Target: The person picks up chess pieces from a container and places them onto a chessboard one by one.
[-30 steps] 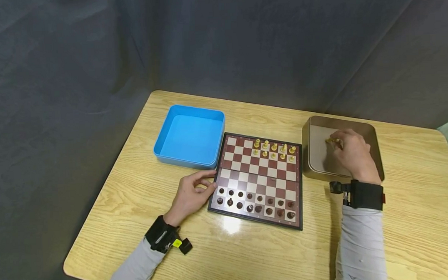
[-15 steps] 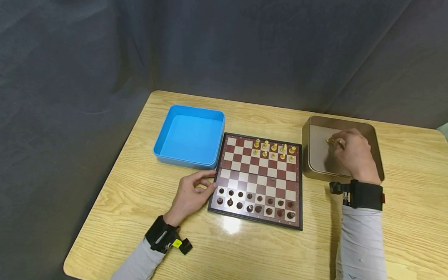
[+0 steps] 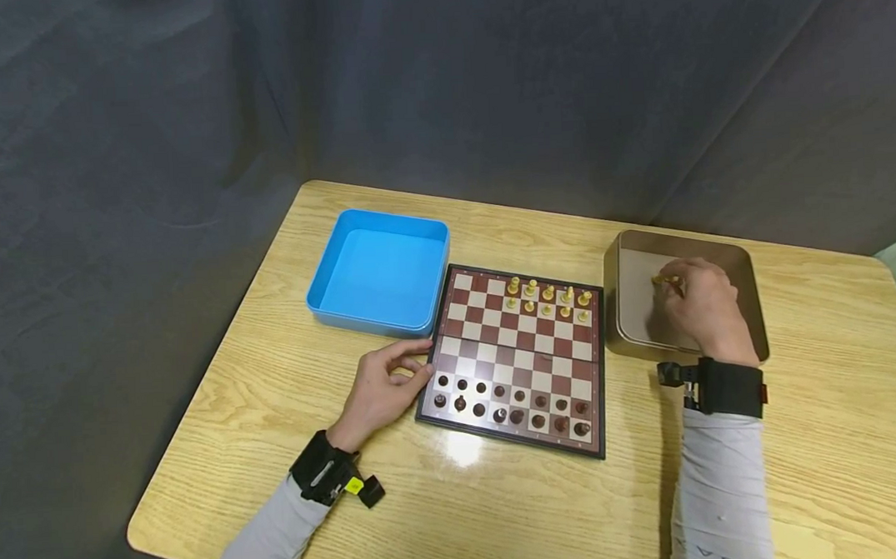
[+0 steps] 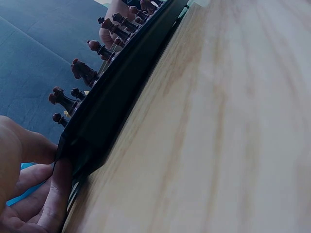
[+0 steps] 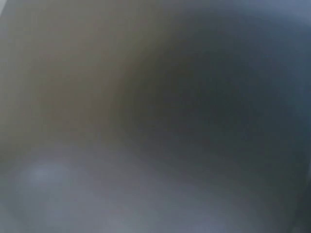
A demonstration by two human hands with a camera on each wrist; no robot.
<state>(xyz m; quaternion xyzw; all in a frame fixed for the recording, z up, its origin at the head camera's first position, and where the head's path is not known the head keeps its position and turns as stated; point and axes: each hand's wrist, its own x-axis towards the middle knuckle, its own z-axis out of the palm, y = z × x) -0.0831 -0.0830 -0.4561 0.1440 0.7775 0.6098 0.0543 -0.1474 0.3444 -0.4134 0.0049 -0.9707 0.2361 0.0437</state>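
Observation:
A folding chessboard (image 3: 522, 343) lies on the table, with dark pieces (image 3: 519, 397) in two near rows and gold pieces (image 3: 549, 293) at its far right. My left hand (image 3: 378, 391) rests at the board's left edge; its thumb and index fingertips touch the side, also seen close up in the left wrist view. Inside the metal tin (image 3: 625, 340) to the right, my right hand (image 3: 704, 306) pinches a gold chess piece (image 3: 666, 279) between thumb and fingers. Part of the tin's inside is hidden under that hand. The right wrist view is a blur.
A blue square tray (image 3: 387, 270) stands at the back left, close against the board's corner. The wooden table (image 3: 458, 512) ends at a dark curtain (image 3: 485, 103) behind and on the left. The tin's raised walls surround the right hand.
My right hand shifts slightly inside the tin, and the gold piece between its fingers changes its angle. The left hand and the board stay still.

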